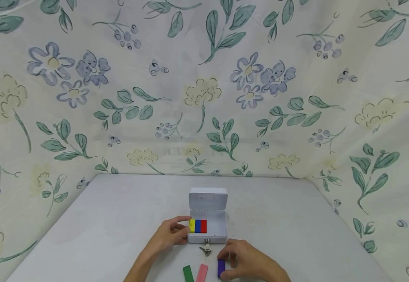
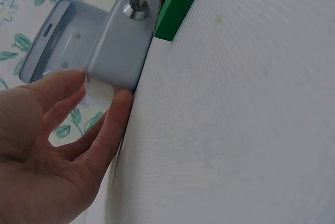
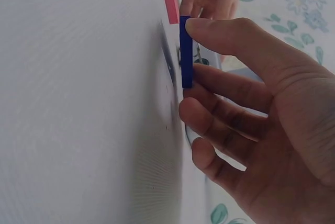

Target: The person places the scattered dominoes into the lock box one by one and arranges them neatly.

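A small white metal box [image 1: 217, 225] stands on the table with its lid [image 1: 208, 201] raised. Yellow [image 1: 192, 226], blue [image 1: 198, 226] and red [image 1: 204, 226] blocks lie side by side at its left inside. My left hand [image 1: 170, 234] touches the box's left end, its fingertips [image 2: 124, 98] against the wall. Between thumb and fingers, my right hand [image 1: 250, 261] pinches a purple block [image 1: 221, 268], which looks dark blue in the right wrist view. Whether that block touches the table, I cannot tell. Green [image 1: 188, 273] and pink [image 1: 202, 272] blocks lie before the box.
Keys [image 1: 207, 248] hang from the lock on the box's front, between the box and the loose blocks. The white table [image 1: 278, 211] reaches back to a floral cloth [image 1: 176, 125] that hangs behind and on both sides.
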The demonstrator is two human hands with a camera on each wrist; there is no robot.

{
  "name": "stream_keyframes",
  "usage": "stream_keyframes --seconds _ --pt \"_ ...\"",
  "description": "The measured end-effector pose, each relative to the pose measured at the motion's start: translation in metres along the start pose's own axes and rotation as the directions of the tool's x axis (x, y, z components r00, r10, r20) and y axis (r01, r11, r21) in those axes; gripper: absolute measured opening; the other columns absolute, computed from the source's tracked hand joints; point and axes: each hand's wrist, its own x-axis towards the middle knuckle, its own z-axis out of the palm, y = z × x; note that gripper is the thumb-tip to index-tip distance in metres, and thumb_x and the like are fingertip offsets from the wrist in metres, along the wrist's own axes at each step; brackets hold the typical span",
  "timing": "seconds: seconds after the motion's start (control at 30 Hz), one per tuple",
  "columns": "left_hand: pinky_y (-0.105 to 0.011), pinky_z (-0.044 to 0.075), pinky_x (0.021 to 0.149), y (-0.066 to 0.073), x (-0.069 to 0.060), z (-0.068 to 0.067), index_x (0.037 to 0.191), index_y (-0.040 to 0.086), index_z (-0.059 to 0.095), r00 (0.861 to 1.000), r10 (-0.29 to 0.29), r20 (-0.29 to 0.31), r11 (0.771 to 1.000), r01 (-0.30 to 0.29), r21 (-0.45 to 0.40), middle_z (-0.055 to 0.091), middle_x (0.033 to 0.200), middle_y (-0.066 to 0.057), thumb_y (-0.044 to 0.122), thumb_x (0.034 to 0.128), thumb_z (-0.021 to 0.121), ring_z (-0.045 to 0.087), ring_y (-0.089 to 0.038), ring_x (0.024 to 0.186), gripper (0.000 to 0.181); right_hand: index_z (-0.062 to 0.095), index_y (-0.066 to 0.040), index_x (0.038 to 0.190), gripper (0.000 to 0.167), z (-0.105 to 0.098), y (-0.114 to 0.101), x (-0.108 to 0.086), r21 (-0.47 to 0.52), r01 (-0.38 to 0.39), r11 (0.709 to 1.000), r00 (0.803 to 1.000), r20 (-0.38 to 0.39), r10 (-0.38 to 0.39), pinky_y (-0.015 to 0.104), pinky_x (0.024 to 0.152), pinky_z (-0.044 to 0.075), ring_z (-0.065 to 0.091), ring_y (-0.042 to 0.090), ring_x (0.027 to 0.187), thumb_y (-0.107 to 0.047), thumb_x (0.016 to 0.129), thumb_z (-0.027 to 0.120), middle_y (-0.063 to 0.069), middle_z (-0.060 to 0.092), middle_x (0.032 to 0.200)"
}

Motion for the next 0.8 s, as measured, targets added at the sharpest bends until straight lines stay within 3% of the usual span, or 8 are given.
stream_keyframes --seconds 0.4,0.8 --pt "-0.033 0.063 0.074 -0.003 0.0 0.0 0.137 0.01 0.056 1.0 0.024 -0.005 1.0 -0.024 0.001 0.067 0.114 -0.017 0.022 0.0933 0.067 0.066 -0.017 0.085 0.046 0.073 -0.019 0.109 0.032 -0.003 -0.005 0.004 -0.05 0.06 0.997 0.998 -0.031 -0.062 0.015 0.067 0.05 0.052 -0.002 0.075 -0.033 0.081 0.079 -0.014 0.058 0.091" --pt "-0.033 0.063 0.073 -0.002 -0.001 0.0 0.136 0.012 0.057 1.0 0.023 -0.005 1.0 -0.023 -0.005 0.067 0.115 -0.017 0.023 0.0923 0.068 0.067 -0.017 0.085 0.047 0.073 -0.017 0.11 0.035 -0.011 -0.009 0.002 -0.041 0.059 0.997 0.996 -0.065 -0.061 0.017 0.069 0.053 0.055 0.0 0.078 -0.035 0.081 0.079 -0.011 0.06 0.093"
